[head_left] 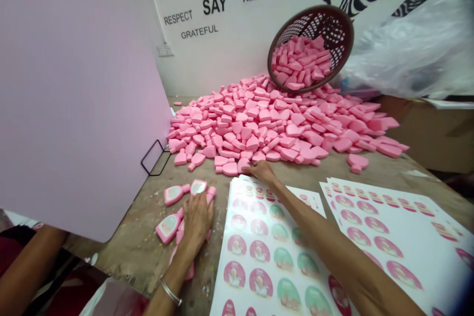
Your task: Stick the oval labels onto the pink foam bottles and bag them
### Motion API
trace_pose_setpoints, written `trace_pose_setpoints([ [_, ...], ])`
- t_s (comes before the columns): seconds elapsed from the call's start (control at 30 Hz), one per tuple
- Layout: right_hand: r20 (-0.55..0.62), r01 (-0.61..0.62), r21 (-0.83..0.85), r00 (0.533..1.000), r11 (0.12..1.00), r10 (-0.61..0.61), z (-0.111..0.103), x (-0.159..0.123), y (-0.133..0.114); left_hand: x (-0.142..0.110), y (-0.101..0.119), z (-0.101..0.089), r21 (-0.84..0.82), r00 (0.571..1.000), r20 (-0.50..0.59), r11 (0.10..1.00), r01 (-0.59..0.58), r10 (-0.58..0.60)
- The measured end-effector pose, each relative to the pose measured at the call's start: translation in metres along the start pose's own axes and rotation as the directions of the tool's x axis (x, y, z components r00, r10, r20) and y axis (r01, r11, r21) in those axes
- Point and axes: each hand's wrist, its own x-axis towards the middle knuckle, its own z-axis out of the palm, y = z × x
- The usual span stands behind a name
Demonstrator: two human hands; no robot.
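My left hand [197, 217] is over a small cluster of pink plastic bottles at the table's left side, its fingers bent down around a pink bottle [211, 194]. Just beyond its fingertips lies a bottle with a pale oval label [199, 186]. Two more labelled bottles, one nearer [168, 227] and one farther [174, 193], lie to its left. My right hand [263, 172] reaches over the sticker sheets [255, 237] to the front edge of a big pile of pink bottles [255, 118]. Its fingertips close on a plain pink bottle [243, 164]; a small dark thing by them is unclear.
A brown plastic basket [311, 90] lies tipped on the pile, with bottles inside. More sticker sheets [374, 222] lie to the right. A tall pale panel [85, 98] with a black wire stand [151, 174] blocks the left. Another person's arm [35, 266] shows below it.
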Motion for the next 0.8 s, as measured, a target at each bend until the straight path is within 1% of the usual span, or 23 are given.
trace_pose_setpoints([
  [0.07, 0.003, -0.006, 0.102, 1.000, 0.995, 0.005, -0.013, -0.008, 0.004, 0.000, 0.000, -0.012, -0.008, 1.000, -0.020, 1.000, -0.019, 0.019],
  [0.1, 0.007, -0.002, 0.148, 1.000, 0.989, 0.001, -0.023, -0.017, 0.006, 0.001, 0.007, -0.018, -0.054, 0.999, -0.044, 0.998, -0.034, 0.032],
  [0.13, 0.019, 0.008, 0.195, 1.000, 0.981, -0.012, -0.032, -0.029, 0.007, 0.001, 0.017, -0.022, -0.143, 0.997, -0.072, 0.989, -0.046, 0.035],
  [0.17, 0.039, 0.017, 0.238, 0.999, 0.971, -0.028, -0.042, -0.044, 0.008, 0.001, 0.030, -0.025, -0.286, 0.997, -0.073, 0.957, -0.049, 0.029],
  [0.2, 0.065, 0.023, 0.274, 0.997, 0.961, -0.043, -0.050, -0.061, 0.009, -0.001, 0.046, -0.026, -0.458, 1.000, -0.029, 0.889, -0.004, -0.010],
  [0.23, 0.109, 0.029, 0.310, 0.992, 0.950, -0.066, -0.056, -0.079, 0.009, -0.004, 0.064, -0.025, -0.629, 0.995, 0.088, 0.772, 0.087, -0.041],
  [0.27, 0.164, 0.034, 0.343, 0.982, 0.939, -0.095, -0.061, -0.098, 0.011, -0.008, 0.081, -0.023, -0.768, 0.973, 0.232, 0.609, 0.198, -0.023],
  [0.3, 0.225, 0.041, 0.377, 0.965, 0.925, -0.135, -0.065, -0.116, 0.013, -0.013, 0.096, -0.019, -0.848, 0.936, 0.349, 0.435, 0.303, 0.030],
  [0.33, 0.274, 0.057, 0.403, 0.945, 0.913, -0.180, -0.068, -0.133, 0.017, -0.019, 0.109, -0.015, -0.875, 0.901, 0.427, 0.292, 0.387, 0.084],
  [0.37, 0.280, 0.084, 0.411, 0.936, 0.908, -0.214, -0.070, -0.147, 0.024, -0.025, 0.119, -0.011, -0.877, 0.874, 0.468, 0.183, 0.443, 0.127],
  [0.4, 0.236, 0.120, 0.395, 0.945, 0.911, -0.228, -0.072, -0.159, 0.032, -0.031, 0.125, -0.008, -0.873, 0.862, 0.486, 0.120, 0.472, 0.146],
  [0.43, 0.141, 0.153, 0.346, 0.967, 0.925, -0.213, -0.075, -0.168, 0.042, -0.037, 0.129, -0.005, -0.872, 0.860, 0.490, 0.101, 0.480, 0.141],
  [0.47, 0.014, 0.170, 0.267, 0.984, 0.949, -0.180, -0.077, -0.175, 0.054, -0.042, 0.130, -0.004, -0.871, 0.863, 0.489, 0.116, 0.477, 0.126],
  [0.5, -0.106, 0.170, 0.175, 0.982, 0.970, -0.153, -0.080, -0.180, 0.065, -0.046, 0.130, -0.003, -0.868, 0.864, 0.491, 0.152, 0.473, 0.110],
  [0.53, -0.197, 0.162, 0.082, 0.970, 0.983, -0.143, -0.082, -0.183, 0.077, -0.049, 0.130, -0.003, -0.856, 0.859, 0.502, 0.198, 0.477, 0.102],
  [0.57, -0.249, 0.160, -0.007, 0.956, 0.987, -0.157, -0.083, -0.186, 0.088, -0.052, 0.131, -0.003, -0.838, 0.849, 0.519, 0.251, 0.484, 0.099],
  [0.6, -0.263, 0.178, -0.094, 0.945, 0.980, -0.197, -0.084, -0.189, 0.097, -0.055, 0.132, -0.003, -0.819, 0.838, 0.537, 0.299, 0.490, 0.097],
  [0.67, -0.262, 0.244, -0.256, 0.914, 0.935, -0.310, -0.082, -0.193, 0.109, -0.061, 0.137, 0.000, -0.785, 0.817, 0.569, 0.359, 0.506, 0.094],
  [0.73, -0.268, 0.289, -0.386, 0.873, 0.876, -0.407, -0.078, -0.197, 0.114, -0.065, 0.145, 0.004, -0.767, 0.806, 0.586, 0.381, 0.516, 0.088],
  [0.8, -0.277, 0.302, -0.467, 0.843, 0.831, -0.461, -0.075, -0.201, 0.114, -0.069, 0.152, 0.008, -0.751, 0.787, 0.610, 0.386, 0.537, 0.091],
])
